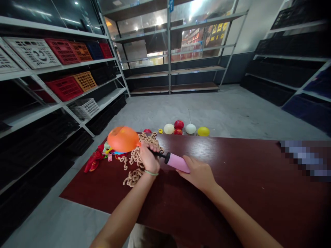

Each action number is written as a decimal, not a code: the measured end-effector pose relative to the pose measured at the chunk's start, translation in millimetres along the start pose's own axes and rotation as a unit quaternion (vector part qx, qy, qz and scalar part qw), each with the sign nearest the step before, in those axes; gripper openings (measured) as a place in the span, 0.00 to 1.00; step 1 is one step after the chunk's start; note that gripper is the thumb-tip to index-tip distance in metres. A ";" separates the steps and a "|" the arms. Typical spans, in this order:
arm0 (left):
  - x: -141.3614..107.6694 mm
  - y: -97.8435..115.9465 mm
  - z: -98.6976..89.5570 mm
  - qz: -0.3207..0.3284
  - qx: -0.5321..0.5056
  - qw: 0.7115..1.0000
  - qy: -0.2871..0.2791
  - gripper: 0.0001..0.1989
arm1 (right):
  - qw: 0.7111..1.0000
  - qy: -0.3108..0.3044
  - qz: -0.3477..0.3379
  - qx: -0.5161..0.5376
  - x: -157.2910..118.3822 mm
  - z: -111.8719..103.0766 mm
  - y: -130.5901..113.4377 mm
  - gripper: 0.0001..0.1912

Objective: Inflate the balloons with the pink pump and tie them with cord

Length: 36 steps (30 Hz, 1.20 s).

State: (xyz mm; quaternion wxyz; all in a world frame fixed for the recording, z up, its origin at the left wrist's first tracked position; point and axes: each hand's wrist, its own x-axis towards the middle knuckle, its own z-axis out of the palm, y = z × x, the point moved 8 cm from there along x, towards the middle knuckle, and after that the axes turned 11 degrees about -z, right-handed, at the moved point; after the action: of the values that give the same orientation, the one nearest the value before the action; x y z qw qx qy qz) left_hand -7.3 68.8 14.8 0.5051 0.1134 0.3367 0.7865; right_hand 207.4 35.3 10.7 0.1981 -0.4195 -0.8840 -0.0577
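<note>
An orange balloon (pixel 123 139), partly inflated, sits to the left of my left hand (pixel 148 158). That hand is closed around the balloon's neck and the black end of a hand balloon pump (pixel 177 163); the exact join is hidden by the fingers. My right hand (pixel 198 172) wraps around the pump's pink barrel, with a black rod showing between the two hands. Beneath and beside the balloon lie beige curly strands (pixel 136 156), perhaps long twisted balloons. Several small uninflated balloons (pixel 110 155) and a red patterned cloth-like item (pixel 94 160) are at the left.
A dark red-brown table (pixel 245 172) spreads before me. Inflated balloons (pixel 190 128) in white, red and yellow lie on the floor beyond its far edge. Shelves with plastic crates (pixel 64 88) line the left, and metal racks (pixel 169 69) stand behind. A blurred item (pixel 305 156) is at the right.
</note>
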 end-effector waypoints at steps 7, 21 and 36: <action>-4.6 -30.0 -0.1 -0.040 0.019 0.999 -0.010 0.20 | 1.000 0.012 -0.010 -0.007 2.6 0.1 -6.1 0.20; 25.1 52.5 -17.9 0.038 -0.036 0.998 0.040 0.16 | 0.991 0.055 -0.070 -0.097 -2.2 -11.2 27.6 0.22; -18.9 -21.6 5.0 -0.035 0.046 0.998 -0.017 0.18 | 0.999 0.043 0.008 0.027 0.7 -2.6 -4.5 0.19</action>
State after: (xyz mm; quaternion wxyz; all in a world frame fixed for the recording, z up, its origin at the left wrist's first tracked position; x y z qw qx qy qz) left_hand 19.6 60.1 7.7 0.5325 0.1376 0.3676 0.7499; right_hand 204.4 32.2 13.6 0.2475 -0.4183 -0.8725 -0.0503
